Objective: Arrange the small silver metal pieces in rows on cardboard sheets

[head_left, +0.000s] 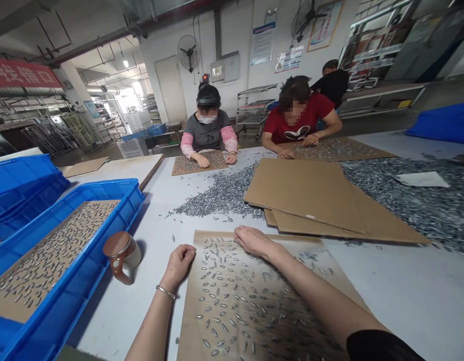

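A cardboard sheet lies in front of me with many small silver metal pieces spread over it. At its upper left edge is my left hand, fingers curled together; whether they hold a piece is too small to tell. My right hand rests over the sheet's top edge, fingers bent down near the pieces, their tips partly hidden. Beyond the sheet lies a large heap of the same metal pieces.
Left, a blue crate holds a sheet of pieces, beside a lidded mug. Stacked cardboard lies right of centre. Across the table, two people bend over other sheets. Blue crates stand far left.
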The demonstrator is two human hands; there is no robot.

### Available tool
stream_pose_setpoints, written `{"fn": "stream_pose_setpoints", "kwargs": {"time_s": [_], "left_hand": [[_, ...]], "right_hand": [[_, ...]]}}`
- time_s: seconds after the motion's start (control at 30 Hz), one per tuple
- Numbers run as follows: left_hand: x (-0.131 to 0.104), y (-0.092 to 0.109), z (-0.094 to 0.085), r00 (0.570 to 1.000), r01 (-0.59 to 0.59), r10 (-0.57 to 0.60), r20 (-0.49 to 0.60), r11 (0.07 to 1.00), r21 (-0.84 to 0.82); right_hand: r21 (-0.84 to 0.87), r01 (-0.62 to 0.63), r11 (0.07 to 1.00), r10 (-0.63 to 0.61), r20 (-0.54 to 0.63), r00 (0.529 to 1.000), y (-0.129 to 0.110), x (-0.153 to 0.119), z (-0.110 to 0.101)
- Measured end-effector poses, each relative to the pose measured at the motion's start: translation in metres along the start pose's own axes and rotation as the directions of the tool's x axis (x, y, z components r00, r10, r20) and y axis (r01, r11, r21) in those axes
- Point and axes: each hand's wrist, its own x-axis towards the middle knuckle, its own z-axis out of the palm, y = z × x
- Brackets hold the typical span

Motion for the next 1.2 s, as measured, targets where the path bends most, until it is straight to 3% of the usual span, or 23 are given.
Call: {"fn": "stream_pose_setpoints", "kwargs": {"time_s": [0.17,0.37,0.63,0.8,1.2], "left_hand": [[0.0,0.001,0.0,1.0,0.004,-0.004,0.0,1.0,0.005],[0.0,0.0,0.001,1.0,-0.003,0.003,0.001,1.0,-0.002],[0.0,-0.002,0.001,1.0,0.006,-0.006,-0.004,1.0,0.001],[0.0,-0.001,0.001,1.0,0.006,-0.006,-0.01,1.0,0.013],[-0.002,0.004,0.001,1.0,-0.009,0.009,-0.023,1.0,0.016]], "right_hand": [[-0.012,0.005,1.0,-0.005,0.014,1.0,-0.011,0.001,-0.006],[0.021,-0.027,0.999,0.028,-0.032,0.999,0.003,-0.006,-0.016],[0.059,-0.04,0.997,0.04,-0.011,0.999,0.001,-0.012,-0.001],[0.07,-0.037,0.997,0.038,-0.009,0.999,-0.002,-0.019,-0.005],[-0.052,-0.119,0.992,0.112,-0.118,0.987,-0.009,-0.011,0.004]]}}
